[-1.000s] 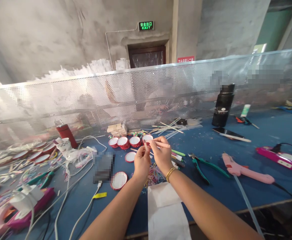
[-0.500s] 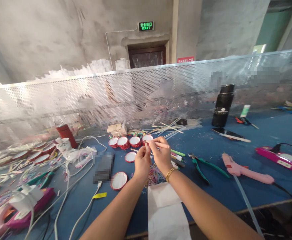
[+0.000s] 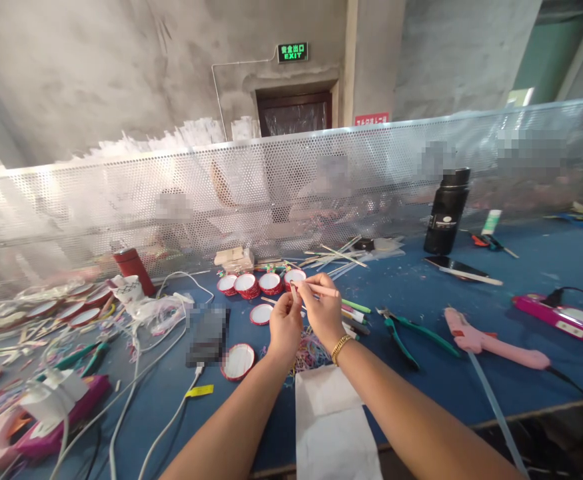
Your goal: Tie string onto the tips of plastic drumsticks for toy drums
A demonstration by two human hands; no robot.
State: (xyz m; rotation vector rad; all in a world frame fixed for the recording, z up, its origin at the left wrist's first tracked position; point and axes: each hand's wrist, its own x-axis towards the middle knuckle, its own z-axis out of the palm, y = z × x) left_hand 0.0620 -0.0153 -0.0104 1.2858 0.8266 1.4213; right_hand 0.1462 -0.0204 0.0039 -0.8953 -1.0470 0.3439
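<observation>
My left hand (image 3: 286, 327) is closed in a pinch on a small pale strip (image 3: 295, 293) that stands up between thumb and fingers. In my right hand (image 3: 322, 313) is a pale pink pen (image 3: 324, 290), its tip end close to the strip. Just behind the fingers sit several red-rimmed round tins with white insides (image 3: 270, 283). Two more round pieces lie left of my hands, one of them a white disc with a red rim (image 3: 238, 362). Beneath my wrists are a heap of coloured threads (image 3: 307, 350) and a white paper sheet (image 3: 336, 420).
Green-handled pliers (image 3: 414, 337), a pink glue gun (image 3: 491, 340) and a black bottle (image 3: 446, 213) are on the right. Markers (image 3: 356, 310) lie beside my right hand. White cables (image 3: 136, 373), a power bank-like dark block (image 3: 208, 337) and a power strip (image 3: 66, 413) occupy the left.
Almost nothing differs. Both hands stay together with the same pinch, and the view has shifted very slightly.
</observation>
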